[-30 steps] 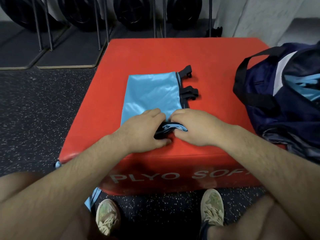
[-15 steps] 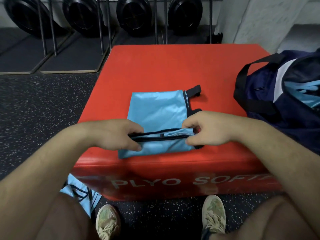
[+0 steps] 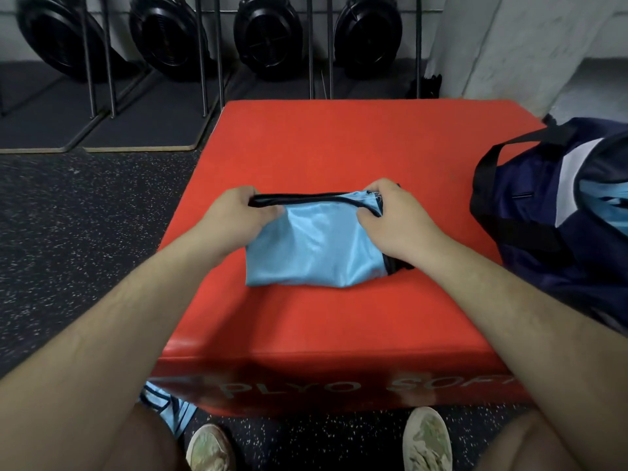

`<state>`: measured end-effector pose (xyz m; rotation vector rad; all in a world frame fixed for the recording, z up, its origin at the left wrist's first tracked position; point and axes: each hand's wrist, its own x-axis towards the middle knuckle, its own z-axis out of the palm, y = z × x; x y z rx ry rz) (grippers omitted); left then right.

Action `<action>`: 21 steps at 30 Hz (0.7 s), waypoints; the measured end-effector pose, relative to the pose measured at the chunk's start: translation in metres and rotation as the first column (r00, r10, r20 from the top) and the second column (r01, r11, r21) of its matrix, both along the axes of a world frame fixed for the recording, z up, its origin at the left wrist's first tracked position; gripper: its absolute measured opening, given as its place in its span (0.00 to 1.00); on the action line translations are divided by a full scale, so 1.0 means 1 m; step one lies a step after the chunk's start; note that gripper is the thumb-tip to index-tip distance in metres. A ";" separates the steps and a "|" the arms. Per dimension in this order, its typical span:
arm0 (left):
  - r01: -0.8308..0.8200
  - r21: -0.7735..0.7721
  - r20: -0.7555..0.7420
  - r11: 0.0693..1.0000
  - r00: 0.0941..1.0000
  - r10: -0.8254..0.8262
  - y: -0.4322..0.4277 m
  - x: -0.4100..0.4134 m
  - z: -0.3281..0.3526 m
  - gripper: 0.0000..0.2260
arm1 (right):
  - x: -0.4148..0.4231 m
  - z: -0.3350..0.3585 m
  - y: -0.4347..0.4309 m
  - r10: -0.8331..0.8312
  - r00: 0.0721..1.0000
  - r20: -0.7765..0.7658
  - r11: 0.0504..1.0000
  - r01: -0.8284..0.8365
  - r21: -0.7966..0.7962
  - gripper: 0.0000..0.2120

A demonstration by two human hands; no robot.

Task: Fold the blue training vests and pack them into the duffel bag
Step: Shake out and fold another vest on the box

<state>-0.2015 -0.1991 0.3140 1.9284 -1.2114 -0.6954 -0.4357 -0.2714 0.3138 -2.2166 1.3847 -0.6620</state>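
L hand (image 3: pixel 234 215) + R hand (image 3: pixel 397 222) gripping folded blue vest (image 3: pixel 316 249) on red worktop (image 3: pixel 339 147).
Each pinches one end of the vest's black-trimmed far edge; rest lies mid-worktop. Navy duffel bag (image 3: pixel 543 215) at R edge, apart from vest, light-blue fabric showing inside.

We are seeing the light-blue, black-trimmed vest (image 3: pixel 316 253) lying folded mid-scene, its far edge standing raised; the navy duffel bag (image 3: pixel 543 205) is sitting open just right, holding more blue fabric.
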 end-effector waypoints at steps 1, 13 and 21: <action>-0.030 -0.005 0.004 1.000 1.000 0.030 -0.006 0.001 -0.005 0.13 | 0.003 -0.003 -0.004 -0.014 1.000 0.003 1.000 0.014 -0.001 0.13; -0.127 -0.289 0.485 0.949 0.835 0.260 -0.028 -0.016 -0.041 0.11 | 0.021 -0.034 -0.033 -0.056 0.982 -0.179 0.998 0.049 -0.044 0.15; 0.278 -0.021 0.679 0.960 0.709 -0.190 -0.018 -0.056 -0.064 0.22 | 0.032 -0.028 -0.022 -0.175 0.896 -0.409 0.960 0.062 -0.275 0.17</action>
